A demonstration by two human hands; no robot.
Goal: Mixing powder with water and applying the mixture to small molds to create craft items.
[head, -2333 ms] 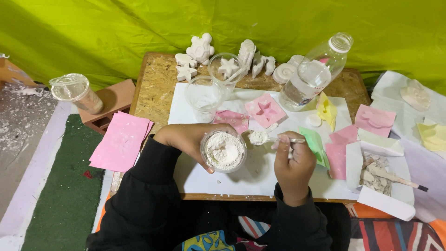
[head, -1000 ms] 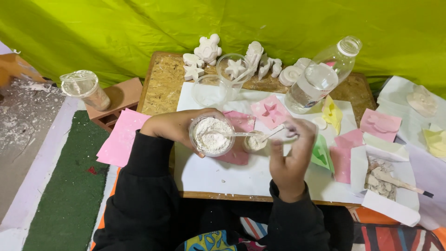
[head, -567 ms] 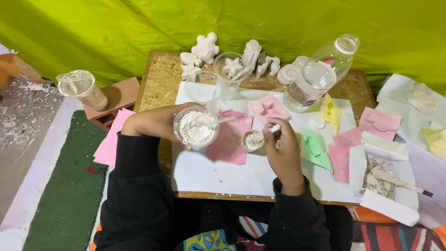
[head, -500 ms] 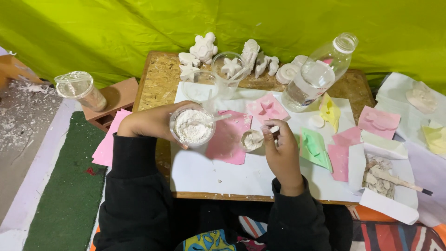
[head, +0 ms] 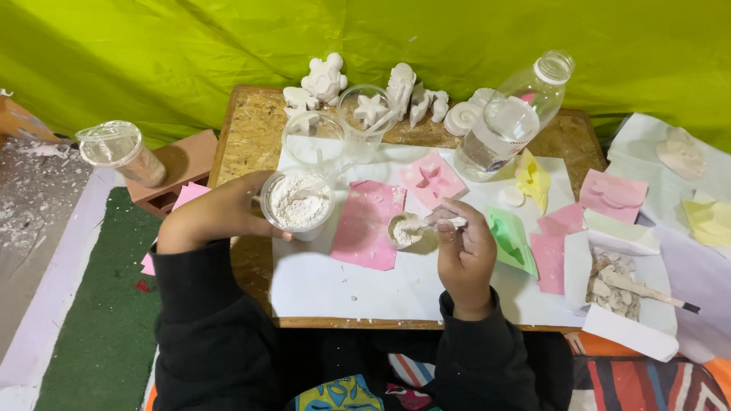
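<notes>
Small bowl (head: 403, 230) of white paste, at centre of the tabletop (head: 251, 137), on white paper (head: 343, 281). The right hand (head: 464, 255) lies just beside it at 3 o'clock, fingers (head: 449, 217) clamped together on a spoon (head: 442, 224) whose tip reaches the bowl's rim. At 9 o'clock of the bowl, the left hand (head: 217, 213) wraps a clear cup (head: 297, 204) of white powder, fingers closed round its wall. A pink sheet (head: 365, 224) lies between cup and bowl. At 12 o'clock of the cup stand two empty clear cups (head: 314, 141); behind them, white plaster figures (head: 324, 80) line the far edge. A plastic bottle (head: 514, 114) leans at 1 o'clock of the bowl. A green mould (head: 510, 240) lies at 3 o'clock of the right hand, with pink moulds (head: 613, 196) further out.
</notes>
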